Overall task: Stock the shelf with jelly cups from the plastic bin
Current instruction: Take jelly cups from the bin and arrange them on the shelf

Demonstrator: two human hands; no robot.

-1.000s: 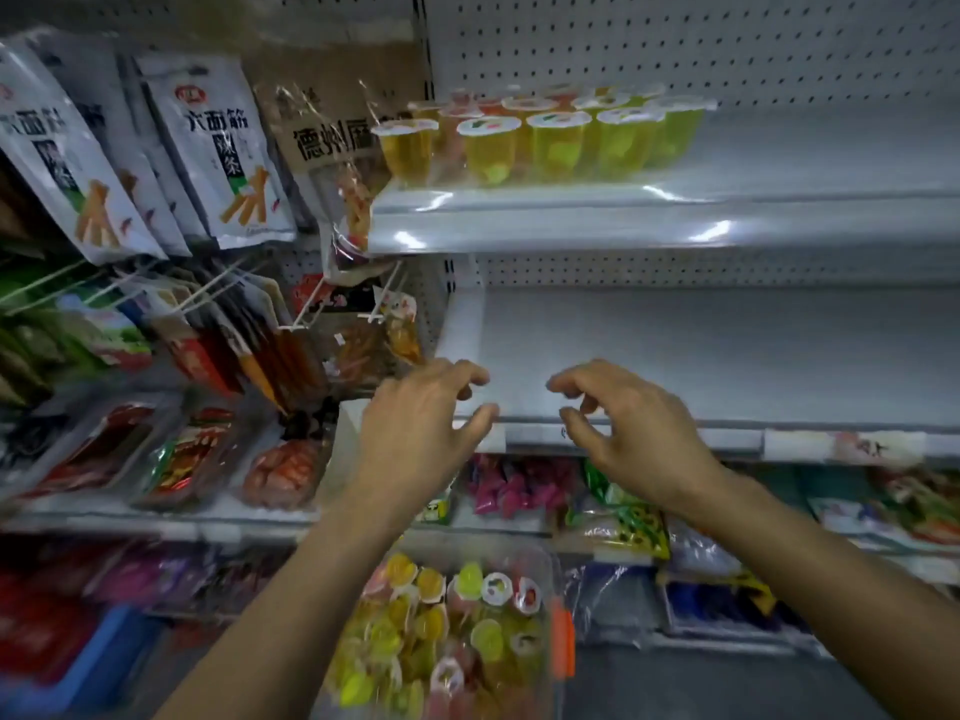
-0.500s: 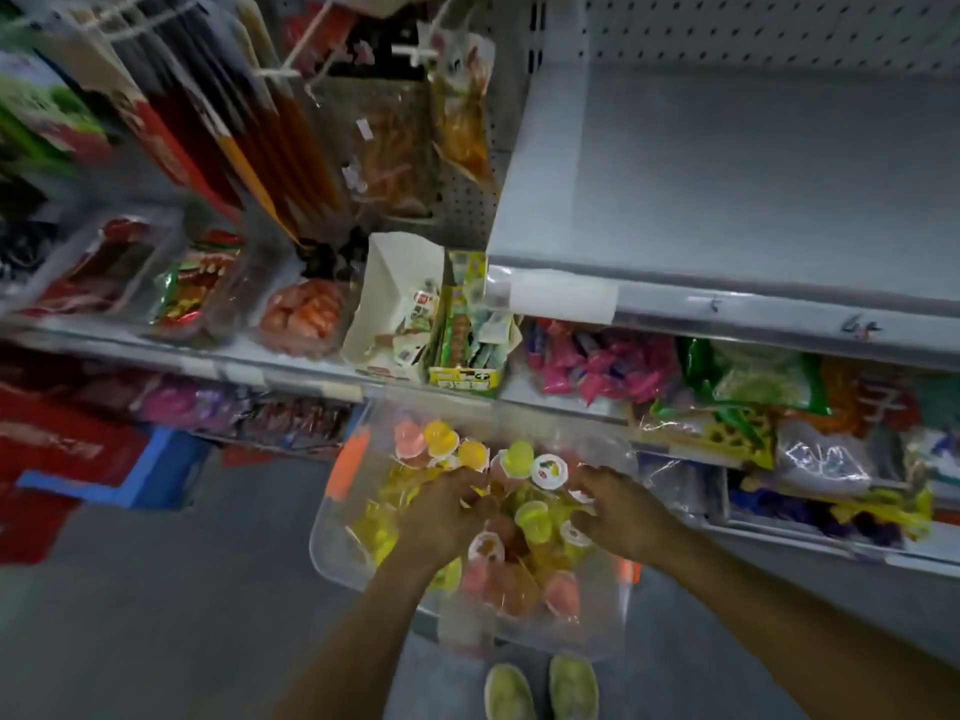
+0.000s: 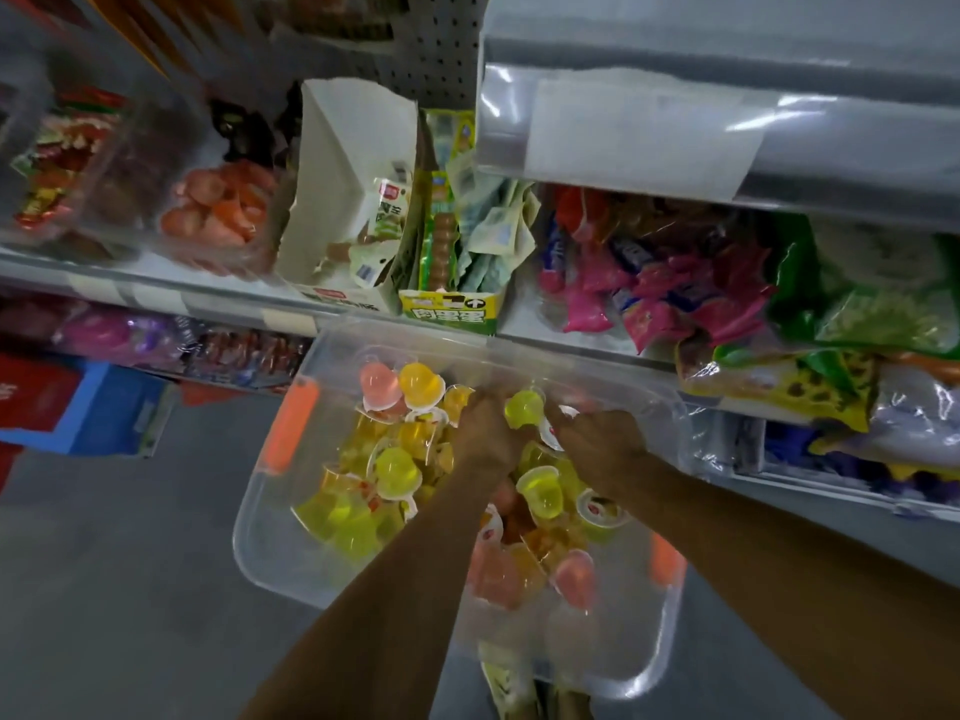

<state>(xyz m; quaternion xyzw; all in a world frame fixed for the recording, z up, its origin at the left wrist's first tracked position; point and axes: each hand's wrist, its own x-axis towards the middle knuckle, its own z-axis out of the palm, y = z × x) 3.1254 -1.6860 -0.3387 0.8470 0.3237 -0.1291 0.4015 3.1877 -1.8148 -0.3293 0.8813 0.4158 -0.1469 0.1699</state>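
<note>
While both hands are down inside the bin [image 3: 262, 537], I record the following. The left hand [image 3: 485, 433] and right hand [image 3: 597, 439] sit knuckles-up and close together towards the far side of the bin, sunk among the cups [image 3: 395, 472]. Their fingers point down into the pile and are hidden or blurred, so I cannot tell whether either has closed on a cup or how far open it is. One green cup [image 3: 524, 407] stands dome-up between the two hands, at least very near both. The rest lie loose and jumbled: some dome-up, some on their sides, some lid-up. The shelf [image 3: 623, 142] to be stocked is above and beyond the bin; only its front edge is clearly in view, and I see no cups on it. What carries the bin is not visible. Assessment of handling: I judge the cups to be light, thin-walled and smooth, so they are likely to slip from a loose handful and to dent under a hard squeeze, and the film lids look like the weak point. I recommend taking each one across the wide end, fingertips under the rim flange, not pinching the dome or pressing the lid. A few per hand seems the safe limit.
</note>
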